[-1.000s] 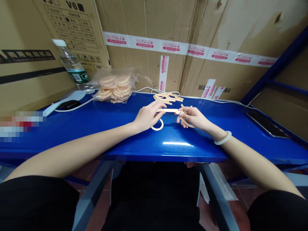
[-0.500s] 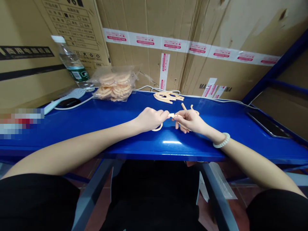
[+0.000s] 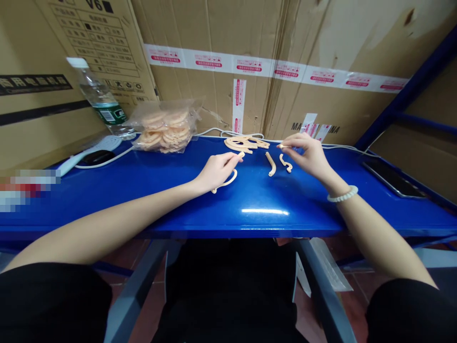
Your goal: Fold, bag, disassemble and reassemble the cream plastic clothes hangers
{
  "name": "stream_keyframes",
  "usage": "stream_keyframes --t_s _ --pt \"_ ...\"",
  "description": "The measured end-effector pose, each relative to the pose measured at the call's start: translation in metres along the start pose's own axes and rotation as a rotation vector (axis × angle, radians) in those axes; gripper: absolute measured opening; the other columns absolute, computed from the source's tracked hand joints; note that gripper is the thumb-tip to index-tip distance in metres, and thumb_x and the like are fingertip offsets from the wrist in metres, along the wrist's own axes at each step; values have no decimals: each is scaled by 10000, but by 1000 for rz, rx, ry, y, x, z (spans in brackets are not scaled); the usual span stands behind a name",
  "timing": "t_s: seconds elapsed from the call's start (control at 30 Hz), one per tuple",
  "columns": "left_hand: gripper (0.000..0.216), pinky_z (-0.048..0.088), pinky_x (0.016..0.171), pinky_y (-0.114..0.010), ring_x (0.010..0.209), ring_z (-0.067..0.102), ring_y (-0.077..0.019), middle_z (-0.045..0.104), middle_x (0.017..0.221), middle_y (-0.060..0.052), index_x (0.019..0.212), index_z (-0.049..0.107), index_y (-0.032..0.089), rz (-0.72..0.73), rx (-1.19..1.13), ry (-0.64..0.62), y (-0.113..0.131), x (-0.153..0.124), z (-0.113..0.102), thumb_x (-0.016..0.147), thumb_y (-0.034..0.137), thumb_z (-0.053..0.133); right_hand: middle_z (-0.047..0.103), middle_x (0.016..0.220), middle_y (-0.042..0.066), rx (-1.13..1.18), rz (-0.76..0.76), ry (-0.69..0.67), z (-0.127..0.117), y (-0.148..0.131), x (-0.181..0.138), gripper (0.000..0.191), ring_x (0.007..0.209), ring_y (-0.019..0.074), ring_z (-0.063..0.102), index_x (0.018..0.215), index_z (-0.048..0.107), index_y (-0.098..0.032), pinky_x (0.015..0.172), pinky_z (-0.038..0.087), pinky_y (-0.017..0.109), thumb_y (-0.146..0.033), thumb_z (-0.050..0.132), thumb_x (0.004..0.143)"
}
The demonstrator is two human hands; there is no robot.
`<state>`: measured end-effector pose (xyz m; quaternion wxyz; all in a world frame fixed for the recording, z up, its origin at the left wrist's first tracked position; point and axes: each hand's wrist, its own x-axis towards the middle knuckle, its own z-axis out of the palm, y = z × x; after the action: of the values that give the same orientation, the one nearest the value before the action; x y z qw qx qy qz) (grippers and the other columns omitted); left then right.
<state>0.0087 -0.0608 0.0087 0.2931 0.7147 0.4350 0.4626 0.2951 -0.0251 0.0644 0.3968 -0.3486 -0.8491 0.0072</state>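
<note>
The left hand (image 3: 213, 172) is holding a pale stick (image 3: 241, 155), its thumb and fingers pressed together so that just the end is poking out. A thin curved piece (image 3: 231, 181) is showing just below that hand; it may be touching the hand, but I cannot tell from here. The right hand (image 3: 310, 151) is pinching a small pale piece (image 3: 282, 146) between thumb and fingertips, up above the blue bench (image 3: 221, 216). Between the hands, nearer the right one, a bent stick (image 3: 271, 164) and a wavy piece (image 3: 286, 164) are lying side by side, not touching. More flat pieces (image 3: 246, 143) are lying in a pile behind.

Squeezing softly is probably best, because thin bits could be snapping under a hard grip. Keeping the ends poking out is helping the eyes, and keeping both wrists off the loose bits should be stopping them sliding.
</note>
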Motion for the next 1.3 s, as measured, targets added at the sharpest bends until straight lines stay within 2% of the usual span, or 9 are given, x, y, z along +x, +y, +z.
stream_keyframes --t_s 0.1,0.2,0.5,0.63,0.73,0.8,0.93,1.13,1.3 --pt "201 393 466 -213 428 473 -107 508 531 44 910 688 165 -259 -296 2 3 3 -2 992 331 610 766 953 108 -109 6 -109 0 32 2 197 820 270 687 892 830 -203 799 551 422 -287 652 903" --pt "151 487 544 -209 496 559 -100 603 610 7 904 660 140 -400 -454 30 10 2 -3 1003 225 584 768 918 96 -159 -4 -279 7 49 1 204 786 253 702 850 833 -189 776 557 384 -158 632 830" --pt "82 591 804 -298 806 749 -173 711 777 -50 899 637 126 -454 -560 94 16 0 -4 972 164 646 756 833 43 -301 86 -517 -1 61 -1 320 748 209 697 718 766 -182 700 504 285 32 538 650" --pt "91 605 800 -312 835 754 -180 734 814 -66 914 612 132 -440 -573 96 17 -1 -3 998 165 615 740 863 77 -296 45 -364 6 37 -5 271 824 258 675 805 741 -181 773 514 359 -11 543 733" --pt "55 612 778 -323 833 756 -187 753 843 -80 960 597 135 -424 -578 93 19 -2 -1 1003 163 616 728 1070 111 -108 -189 -154 20 -5 -10 248 998 297 652 1110 710 -198 902 520 448 -164 564 911" --pt "46 615 769 -329 831 758 -191 755 837 -79 969 586 136 -412 -581 100 20 -3 1 1006 152 608 710 1168 113 -3 -368 -214 31 -33 -13 264 1084 302 627 1231 663 -219 959 507 473 -303 594 991" --pt "52 623 785 -355 865 758 -201 759 847 -76 971 569 143 -373 -599 101 18 -2 2 1011 161 596 716 1172 114 -115 -581 -399 44 -55 -16 246 1218 325 568 1142 689 -223 1055 426 529 -369 499 1083" --pt "106 613 851 -391 854 741 -185 765 886 -82 958 546 159 -357 -605 77 15 -2 -1 1023 226 597 738 1027 94 -224 -564 -388 41 -39 -17 269 1100 295 634 1100 693 -198 1114 364 528 -379 494 1102" --pt "72 621 892 -419 881 725 -170 739 921 -58 1008 536 176 -299 -577 148 7 -1 -1 1019 226 586 740 1072 89 -180 -472 -369 41 -38 -19 241 997 258 670 1085 683 -191 1151 330 547 -313 477 1102"
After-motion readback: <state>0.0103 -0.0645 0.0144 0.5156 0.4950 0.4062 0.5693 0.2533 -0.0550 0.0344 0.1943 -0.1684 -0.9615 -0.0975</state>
